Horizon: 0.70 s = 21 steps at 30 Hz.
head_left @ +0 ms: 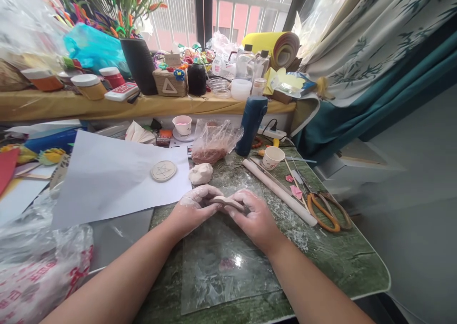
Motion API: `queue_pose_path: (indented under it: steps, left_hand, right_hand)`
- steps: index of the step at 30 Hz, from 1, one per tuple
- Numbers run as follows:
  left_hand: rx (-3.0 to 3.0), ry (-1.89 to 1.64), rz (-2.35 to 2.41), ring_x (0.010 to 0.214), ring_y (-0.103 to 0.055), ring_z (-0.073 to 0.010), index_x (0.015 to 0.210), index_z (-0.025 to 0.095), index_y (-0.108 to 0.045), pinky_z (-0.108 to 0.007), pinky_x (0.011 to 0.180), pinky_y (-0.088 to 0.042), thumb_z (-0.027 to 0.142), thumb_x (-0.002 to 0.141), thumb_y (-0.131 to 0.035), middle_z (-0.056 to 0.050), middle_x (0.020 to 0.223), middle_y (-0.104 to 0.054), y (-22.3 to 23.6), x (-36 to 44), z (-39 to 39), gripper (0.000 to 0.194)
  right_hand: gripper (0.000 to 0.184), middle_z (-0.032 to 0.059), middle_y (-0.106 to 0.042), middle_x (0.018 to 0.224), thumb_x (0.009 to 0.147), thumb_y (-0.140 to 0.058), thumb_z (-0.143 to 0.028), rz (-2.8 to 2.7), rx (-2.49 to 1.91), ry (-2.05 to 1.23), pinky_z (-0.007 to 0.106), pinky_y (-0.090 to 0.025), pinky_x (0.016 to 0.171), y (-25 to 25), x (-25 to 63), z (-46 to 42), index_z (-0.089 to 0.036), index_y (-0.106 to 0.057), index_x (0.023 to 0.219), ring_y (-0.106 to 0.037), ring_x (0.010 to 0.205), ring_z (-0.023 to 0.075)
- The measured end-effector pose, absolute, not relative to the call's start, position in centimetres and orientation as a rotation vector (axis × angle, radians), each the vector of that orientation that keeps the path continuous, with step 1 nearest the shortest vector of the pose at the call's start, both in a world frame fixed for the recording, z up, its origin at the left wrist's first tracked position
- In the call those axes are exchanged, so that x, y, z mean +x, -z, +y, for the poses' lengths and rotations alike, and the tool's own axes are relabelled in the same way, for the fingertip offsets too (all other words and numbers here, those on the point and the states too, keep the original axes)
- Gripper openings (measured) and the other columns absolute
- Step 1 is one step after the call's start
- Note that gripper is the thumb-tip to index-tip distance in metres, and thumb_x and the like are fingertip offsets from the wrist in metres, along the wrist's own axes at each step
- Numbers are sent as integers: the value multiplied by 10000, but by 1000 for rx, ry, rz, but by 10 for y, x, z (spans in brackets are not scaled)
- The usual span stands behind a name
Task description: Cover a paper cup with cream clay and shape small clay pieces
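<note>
A thin, flat piece of greyish clay (227, 201) is held above a clear sheet (228, 262), seen nearly edge-on. My left hand (196, 206) pinches its left side, and my right hand (253, 215) grips the right side. White powder or clay dusts the fingers of both hands. Just beyond my left hand sits a lump of whitish clay (201, 173). A round clay disc (163, 171) with a star marked on it lies on white paper (117, 176) to the left. My fingers hide part of the held piece.
A rolling pin (280, 190) and orange-handled scissors (326, 212) lie on the right. Behind stand a bag of brown material (210, 147), a dark blue bottle (251, 126) and paper cups (273, 157). A crumpled plastic bag (39, 262) fills the left front.
</note>
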<state>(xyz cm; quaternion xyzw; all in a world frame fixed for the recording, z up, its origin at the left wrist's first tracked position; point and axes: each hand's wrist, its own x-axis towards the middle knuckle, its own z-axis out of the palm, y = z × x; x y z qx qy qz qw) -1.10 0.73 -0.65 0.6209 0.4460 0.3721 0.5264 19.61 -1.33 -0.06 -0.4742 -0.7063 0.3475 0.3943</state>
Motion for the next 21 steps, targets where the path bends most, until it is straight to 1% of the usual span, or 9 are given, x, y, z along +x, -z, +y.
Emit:
queue_pose_path:
  steps: [2,4,7,10,12,15,17,20,21]
  left_hand:
    - [1468,-914,1080,955,-675,-216,981,201,-681,-338,887,-536,347,840,-740,-36,964,-718,7,-11,8,212]
    - [1399,-946,1039,969,-676,-210,1016,204,-659,-336,897,-536,347,831,-751,-32,988,-716,7,-10,8,251]
    - [1326,-930,980,984,-681,-205,1053,208,-634,-334,904,-537,323,813,-770,-29,1008,-720,5,-9,8,299]
    - [1370,-895,1024,936,-684,-197,986,202,-642,-324,880,-537,300,825,-746,-16,945,-720,3,-7,9,216]
    - [1424,-887,1072,931,-681,-197,973,202,-653,-321,876,-531,290,835,-729,-13,937,-718,3,-7,9,180]
    - [1468,-896,1108,938,-674,-195,975,205,-664,-317,881,-525,284,852,-709,-12,941,-714,4,-8,9,153]
    - [1425,-923,1059,951,-672,-194,1003,207,-657,-317,882,-530,293,849,-718,-15,963,-714,5,-8,8,187]
    - [1311,-927,972,998,-674,-207,1065,204,-645,-329,908,-535,312,797,-780,-31,1027,-725,4,-8,7,319]
    - [1286,-911,970,997,-676,-211,1061,199,-650,-333,910,-536,316,782,-793,-35,1026,-731,3,-7,7,335]
  right_hand:
    - [94,9,-693,886,849,-719,-291,-1771,-1241,-932,323,-487,760,1,196,-13,-250,-696,930,-643,843,207]
    - [53,3,-672,842,853,-702,-285,-1752,-1253,-897,318,-478,748,1,197,-13,-240,-674,856,-629,807,198]
    - [80,0,-643,810,874,-655,-263,-1748,-1208,-820,312,-471,742,0,199,-13,-237,-638,800,-601,772,185]
    - [18,6,-656,842,876,-650,-248,-1790,-1189,-816,319,-477,769,1,198,-13,-246,-662,863,-607,804,192]
    - [45,20,-674,882,856,-679,-250,-1834,-1235,-818,337,-479,790,1,197,-12,-246,-676,900,-618,850,211]
    - [58,29,-695,887,841,-703,-262,-1881,-1339,-861,350,-476,769,2,196,-12,-240,-699,895,-632,856,228]
    - [82,32,-713,906,858,-688,-262,-1820,-1331,-902,357,-486,784,4,196,-12,-237,-717,931,-644,863,230]
    - [229,43,-737,994,869,-690,-284,-1647,-1235,-1027,368,-516,836,8,197,-12,-242,-720,1092,-668,928,243]
    - [274,47,-741,1014,867,-699,-296,-1600,-1208,-1089,372,-525,852,10,197,-13,-243,-713,1135,-675,951,250]
